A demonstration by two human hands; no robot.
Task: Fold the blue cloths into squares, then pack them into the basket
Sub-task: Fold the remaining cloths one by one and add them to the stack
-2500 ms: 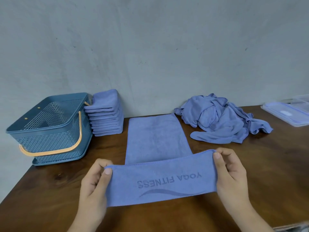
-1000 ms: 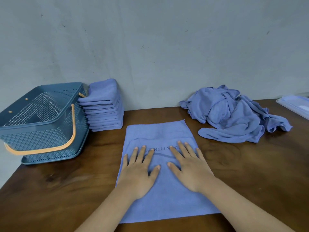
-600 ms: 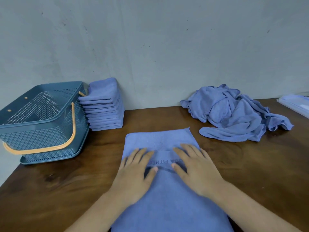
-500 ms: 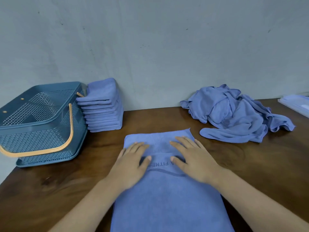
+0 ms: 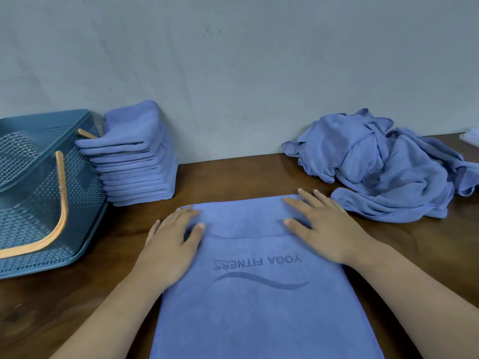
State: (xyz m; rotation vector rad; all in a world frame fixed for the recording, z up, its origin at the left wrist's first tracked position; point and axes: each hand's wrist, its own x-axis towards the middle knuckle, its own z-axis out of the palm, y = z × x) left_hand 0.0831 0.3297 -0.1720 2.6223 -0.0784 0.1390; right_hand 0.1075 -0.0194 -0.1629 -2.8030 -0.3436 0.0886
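Blue cloth (image 5: 259,294) lies flat at the table's (image 5: 64,301) front edge, in the middle. Left hand (image 5: 171,244) and right hand (image 5: 326,229) are spread flat, pressing its far corners. It looks folded once. Next it needs another fold to make a square.

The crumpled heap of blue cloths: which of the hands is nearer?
Right. The right hand presses the flat blue cloth just beside the crumpled heap; the left hand lies at that cloth's opposite edge.
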